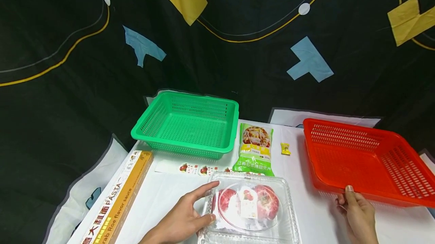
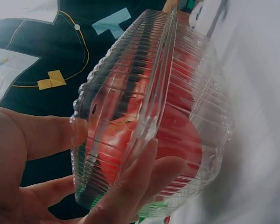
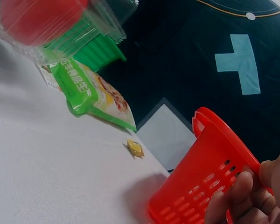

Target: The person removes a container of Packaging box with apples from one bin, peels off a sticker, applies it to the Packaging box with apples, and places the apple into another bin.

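Note:
A clear plastic clamshell box point(image 1: 289, 213) with red tomatoes point(image 1: 266, 202) inside is at the front middle of the table. My left hand point(image 1: 185, 210) grips its left side, thumb and fingers spread around the ridged wall point(image 2: 144, 93). On the right is a red slotted plastic basket point(image 1: 346, 164). Its near rim is pinched by my right hand point(image 1: 358, 210), with the thumb over the rim and the fingers curled against the outer wall, as the right wrist view shows. In that view, the basket's lower edge hangs close over the white cloth.
A green slotted basket point(image 1: 193, 130) sits at the back left. Between the baskets lie a green-and-yellow food bag point(image 1: 256, 145) and a small yellow wrapped packet point(image 1: 285, 149). A long pasta box point(image 1: 120, 198) runs along the left edge. Behind the table hangs a dark curtain point(image 1: 217, 70).

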Tool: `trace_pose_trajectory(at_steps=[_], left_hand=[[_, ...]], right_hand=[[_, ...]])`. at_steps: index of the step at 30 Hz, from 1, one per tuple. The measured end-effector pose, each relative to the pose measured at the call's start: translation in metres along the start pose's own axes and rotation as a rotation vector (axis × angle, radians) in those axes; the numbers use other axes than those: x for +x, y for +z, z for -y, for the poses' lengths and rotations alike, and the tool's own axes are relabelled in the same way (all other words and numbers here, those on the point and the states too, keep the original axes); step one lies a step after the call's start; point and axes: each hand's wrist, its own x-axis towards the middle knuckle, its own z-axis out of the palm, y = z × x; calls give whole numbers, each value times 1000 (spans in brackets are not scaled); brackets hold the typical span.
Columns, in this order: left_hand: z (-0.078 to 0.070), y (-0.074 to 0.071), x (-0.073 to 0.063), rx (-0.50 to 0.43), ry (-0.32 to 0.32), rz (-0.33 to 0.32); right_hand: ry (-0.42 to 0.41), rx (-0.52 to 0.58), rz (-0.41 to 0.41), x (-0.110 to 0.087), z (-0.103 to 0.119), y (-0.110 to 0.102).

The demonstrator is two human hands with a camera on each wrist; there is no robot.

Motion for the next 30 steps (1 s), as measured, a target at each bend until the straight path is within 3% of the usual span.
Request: trace_pose_trajectory(at_steps=[7, 30], left_hand=[[-4, 4, 2, -1, 11, 10], [-14, 15, 14, -3, 30, 31]], right_hand=[[-20, -26, 1, 0, -1, 1], [-81, 37, 20, 1, -5, 2]])
